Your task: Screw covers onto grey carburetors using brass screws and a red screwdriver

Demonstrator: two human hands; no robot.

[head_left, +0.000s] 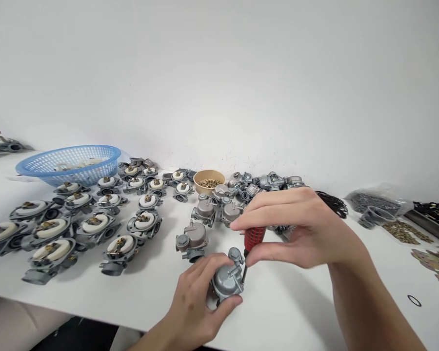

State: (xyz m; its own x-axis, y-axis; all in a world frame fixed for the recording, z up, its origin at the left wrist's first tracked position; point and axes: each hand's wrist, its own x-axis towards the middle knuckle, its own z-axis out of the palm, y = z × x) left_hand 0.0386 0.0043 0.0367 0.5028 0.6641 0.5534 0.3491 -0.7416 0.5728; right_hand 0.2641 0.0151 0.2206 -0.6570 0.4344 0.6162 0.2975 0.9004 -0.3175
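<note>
While the left hand (195, 298) grips it, the carburetor (227, 280) (domed metal) gleams.

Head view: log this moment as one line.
left hand: holds carburetor | right hand: grips red screwdriver, shaft at carburetor's edge | blue basket: at left

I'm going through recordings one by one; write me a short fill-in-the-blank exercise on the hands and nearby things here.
1. The right hand holds a screwdriver with a handle coloured mostly ____.
2. The metal part at its tip is held by the other hand, the ____ one.
3. The mesh basket on the table is coloured ____.

Missing words: red; left; blue.
</note>
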